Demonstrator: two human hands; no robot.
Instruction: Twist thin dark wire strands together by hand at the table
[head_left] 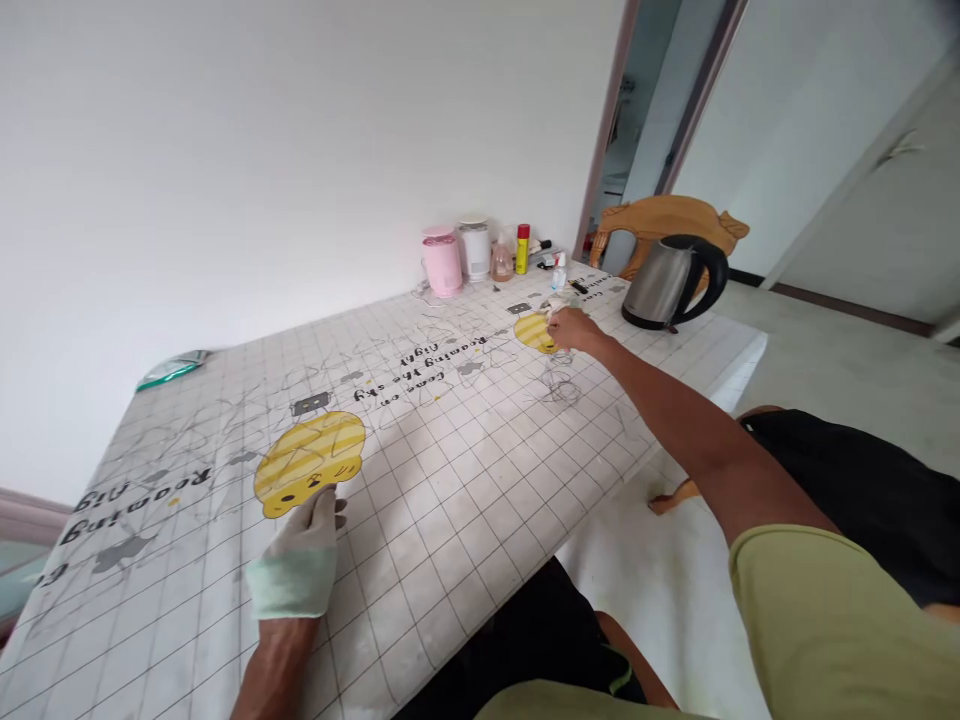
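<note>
My left hand (304, 545), in a white and mint-green glove, rests on the checked tablecloth (442, 520) at the lower edge of a printed yellow bear balloon (315, 450). Its fingers are loosely bent and slightly apart, with nothing visible in them. My right hand (571, 328), bare, reaches to the far right part of the table, over a second printed yellow balloon (531, 332). Its fingers are closed at a crumpled whitish, cloth-like piece (555, 303), partly hidden by the hand. Thin dark loops of thread or hair (561, 388) show on the cloth just below it.
A steel kettle (656, 285) stands at the table's right end, before a wooden chair (671, 212). Along the wall are a pink container (442, 265), a white container (474, 252), a red-yellow can (523, 250) and a small bottle (559, 272). A green-edged packet (172, 370) lies far left.
</note>
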